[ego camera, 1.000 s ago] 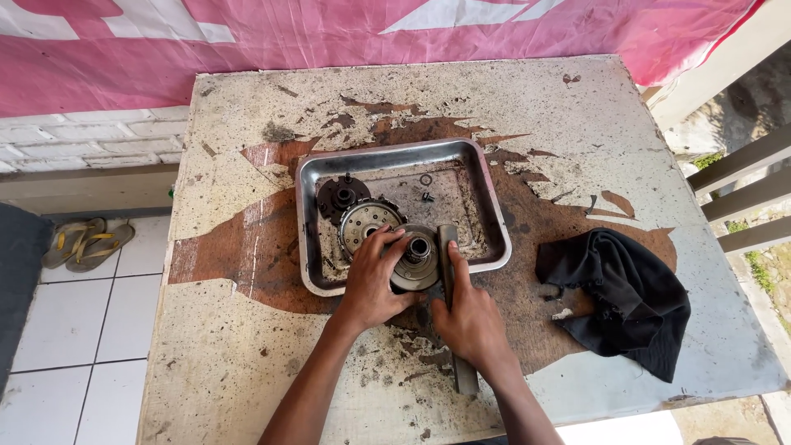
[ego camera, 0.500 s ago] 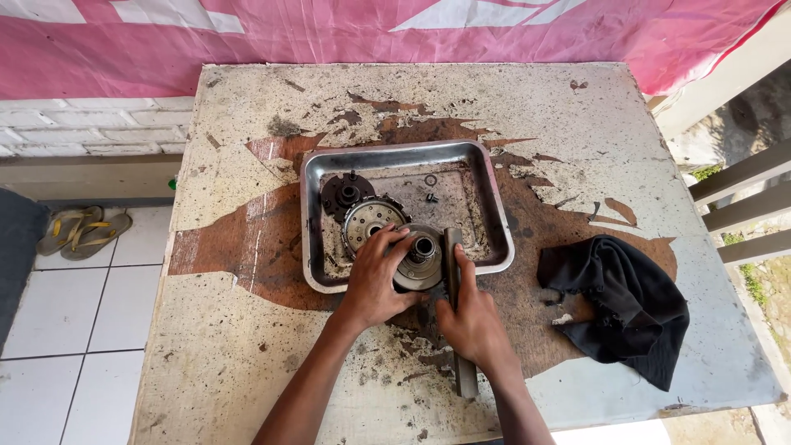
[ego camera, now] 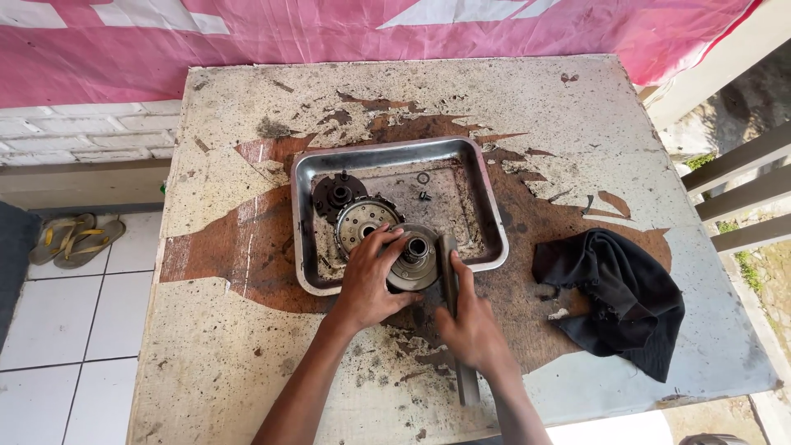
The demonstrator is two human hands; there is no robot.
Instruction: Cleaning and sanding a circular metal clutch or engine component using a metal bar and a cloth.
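A worn desk with peeling pale paint and brown bare patches fills most of the frame. Near its middle sits a shallow metal tray, greasy inside.

The left hand comes up from the lower middle of the frame and rests on a round metal drum part at the tray's lower edge. Its grip is closed around the left side of the part, fingers curled over the rim, thumb underneath. The part shows a round hub at its centre.

The right hand lies just right of it, lower centre of the frame. Its grip is wrapped shut on a long dark metal bar tool, which runs from the tray's lower rim down toward the bottom edge of the desk. The tool's upper end stands just beside the drum part; whether they touch cannot be told.

Inside the tray, up and left of the drum part, lies a toothed round disc, and beyond it a smaller dark round piece. A small ring and a tiny fastener lie in the tray's upper middle.

A crumpled black cloth lies on the desk at right, well apart from the tray. At far left, a pair of sandals lies on the tiled floor.
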